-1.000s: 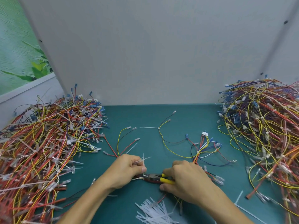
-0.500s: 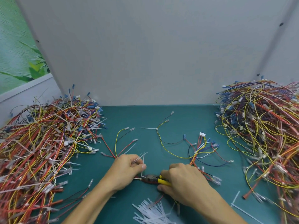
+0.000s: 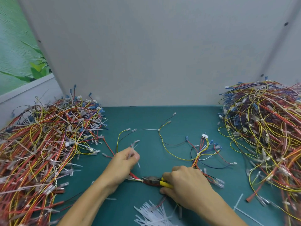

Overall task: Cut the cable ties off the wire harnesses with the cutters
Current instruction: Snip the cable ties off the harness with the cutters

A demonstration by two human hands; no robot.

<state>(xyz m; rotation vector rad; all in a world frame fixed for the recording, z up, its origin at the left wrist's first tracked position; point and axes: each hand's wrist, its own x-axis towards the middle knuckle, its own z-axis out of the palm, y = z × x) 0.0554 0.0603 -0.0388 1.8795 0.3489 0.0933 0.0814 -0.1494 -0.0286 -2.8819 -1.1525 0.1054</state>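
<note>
At the far left of the green bench (image 3: pixel 146 118) lies a big heap of wire harnesses (image 3: pixel 45 144), red, yellow and white, many with ties on them. Right of it, the left hand (image 3: pixel 123 163) is raised a little, its grip closed in a pinch on a white cable tie (image 3: pixel 133 148), which is blurred. Below its wrist, a harness (image 3: pixel 136 178) of red and yellow wires runs right to the dark head of the cutters (image 3: pixel 152 181), which touches it. The right hand (image 3: pixel 187 188) has its grip wrapped round the yellow handles. At the near edge, between the forearms, lies a pile of cut white ties (image 3: pixel 151 214). Farther right, a loose harness (image 3: pixel 200 152) lies spread out, and a second heap (image 3: pixel 267 136) fills the right side.
</note>
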